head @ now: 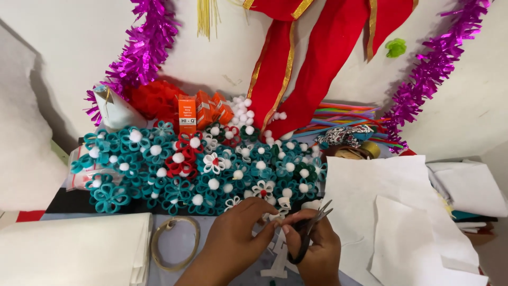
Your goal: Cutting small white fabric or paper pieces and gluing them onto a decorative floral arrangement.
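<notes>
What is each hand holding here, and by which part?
Right hand holds black scissors by the handle loops. Left hand pinches a small white felt piece at its edge.

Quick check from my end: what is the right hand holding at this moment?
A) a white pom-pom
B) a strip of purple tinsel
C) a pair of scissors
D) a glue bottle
C. The right hand grips a pair of dark scissors, blades pointing up toward the felt flowers, while the left hand pinches a small white felt piece beside it.
</notes>
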